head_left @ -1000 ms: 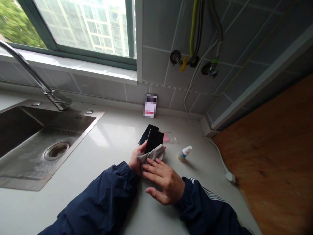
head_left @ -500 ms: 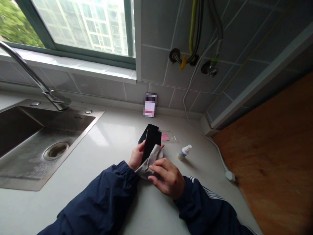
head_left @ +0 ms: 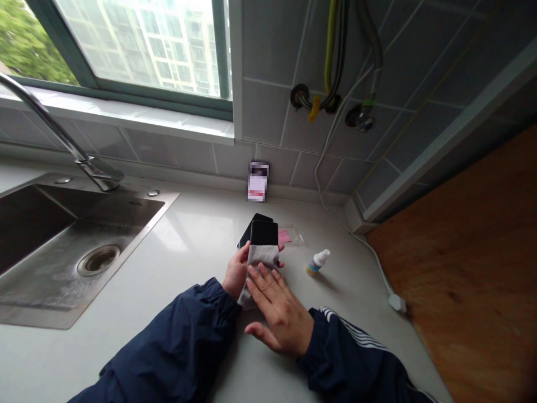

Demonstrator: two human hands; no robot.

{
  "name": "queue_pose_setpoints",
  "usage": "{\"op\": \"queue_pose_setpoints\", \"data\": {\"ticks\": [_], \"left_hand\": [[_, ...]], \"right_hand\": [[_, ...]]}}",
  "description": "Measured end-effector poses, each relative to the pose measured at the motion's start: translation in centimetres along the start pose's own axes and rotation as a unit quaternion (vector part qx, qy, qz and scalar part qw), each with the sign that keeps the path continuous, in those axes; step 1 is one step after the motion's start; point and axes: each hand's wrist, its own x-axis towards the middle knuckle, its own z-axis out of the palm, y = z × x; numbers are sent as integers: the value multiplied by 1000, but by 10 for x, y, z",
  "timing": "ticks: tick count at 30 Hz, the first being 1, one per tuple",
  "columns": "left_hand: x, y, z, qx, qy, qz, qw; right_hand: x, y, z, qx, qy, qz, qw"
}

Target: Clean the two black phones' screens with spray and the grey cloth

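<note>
My left hand is closed round a black smartphone, its fingertips showing at the phone's right edge. A grey cloth lies over the lower part of the screen and hangs past the phone's bottom end. On top of the cloth, my right hand rests flat with fingers stretched out and thumb apart. Partly hidden behind the held phone, a second dark phone lies on the counter. Right of it are a clear phone case and a pink piece. A small white-capped spray bottle stands farther right.
A steel sink with a chrome faucet takes up the left of the white counter. A blurred-out upright object leans on the tiled wall. A white cable runs to a plug by the wooden panel at right.
My right hand has gone from pinching the cloth to lying flat on it, fingers spread. The cloth, bunched up before, is now spread across the phone's lower screen.
</note>
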Motion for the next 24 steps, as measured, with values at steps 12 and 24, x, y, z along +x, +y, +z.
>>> {"op": "queue_pose_setpoints", "data": {"ticks": [12,24], "left_hand": [[-10,-12,12,-44,-162,-115,979],[-8,5,-4,-66,-133,-82,986]], "right_hand": [[-3,17,2,-17,66,83,994],[-2,11,-6,69,-20,-34,997]]}}
